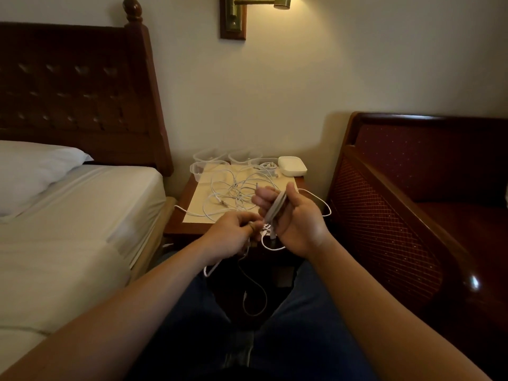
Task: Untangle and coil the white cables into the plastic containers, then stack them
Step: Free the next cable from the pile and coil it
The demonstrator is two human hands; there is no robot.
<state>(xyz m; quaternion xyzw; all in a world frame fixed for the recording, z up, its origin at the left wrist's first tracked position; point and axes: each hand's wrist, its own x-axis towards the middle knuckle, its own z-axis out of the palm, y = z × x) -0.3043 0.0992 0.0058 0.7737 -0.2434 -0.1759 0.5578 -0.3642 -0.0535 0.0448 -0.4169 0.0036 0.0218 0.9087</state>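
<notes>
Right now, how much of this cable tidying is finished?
Barely started. One clear container at the back of the nightstand already seems to hold a cable. In hand: the right hand grips a half-wound coil while the left hand pinches its loose end. Left: the tangle on the table, the empty containers, and the stacking.

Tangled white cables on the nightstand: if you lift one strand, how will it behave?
Likely floppy: the tangled white cables lie in loose overlapping loops, and one strand droops off the nightstand. Probably drags neighbours along, since strands cross repeatedly. Seemingly holds a coil only while gripped: the right hand clamps its bundle, while the left hand pinches a strand.
</notes>
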